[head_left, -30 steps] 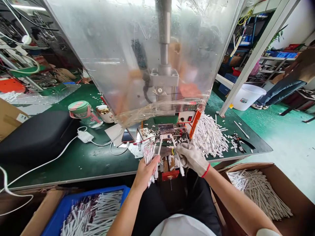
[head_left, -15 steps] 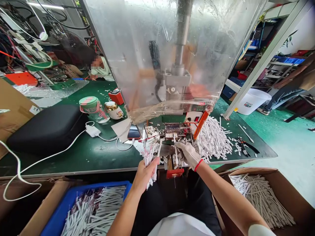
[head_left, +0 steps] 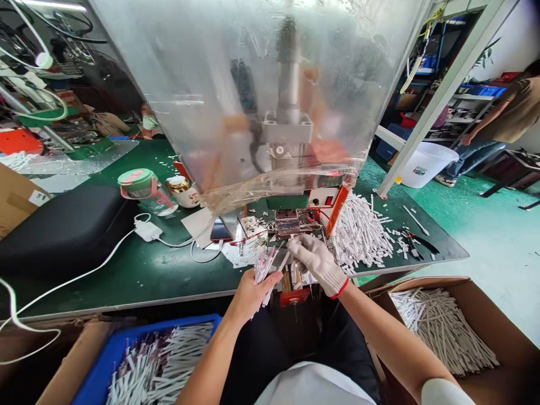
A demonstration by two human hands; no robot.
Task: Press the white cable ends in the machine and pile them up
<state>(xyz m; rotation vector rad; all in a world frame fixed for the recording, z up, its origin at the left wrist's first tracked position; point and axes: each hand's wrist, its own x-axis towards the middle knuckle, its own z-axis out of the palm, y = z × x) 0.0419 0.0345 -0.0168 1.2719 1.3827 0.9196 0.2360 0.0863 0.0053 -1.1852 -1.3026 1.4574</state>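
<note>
My bare left hand (head_left: 250,293) is closed round a bundle of thin white sticks (head_left: 263,269) at the table's front edge. My right hand (head_left: 317,260), in a white knit glove with a red cuff, pinches a single white stick (head_left: 282,264) and holds it against the top of the bundle, just below the small press fixture (head_left: 291,222). Both hands sit in front of the machine, whose column is wrapped in a clear plastic sheet (head_left: 261,95).
A heap of white sticks (head_left: 363,233) lies right of the fixture on the green table (head_left: 139,270). A blue bin (head_left: 147,365) and a cardboard box (head_left: 447,332) of sticks flank my lap. A black case (head_left: 63,225), charger cable, cup and phone lie left. Another person stands far right.
My right hand came back from the press fixture to the bundle in my left hand and now pinches one stick there. The left hand tilted the bundle slightly rightward.
</note>
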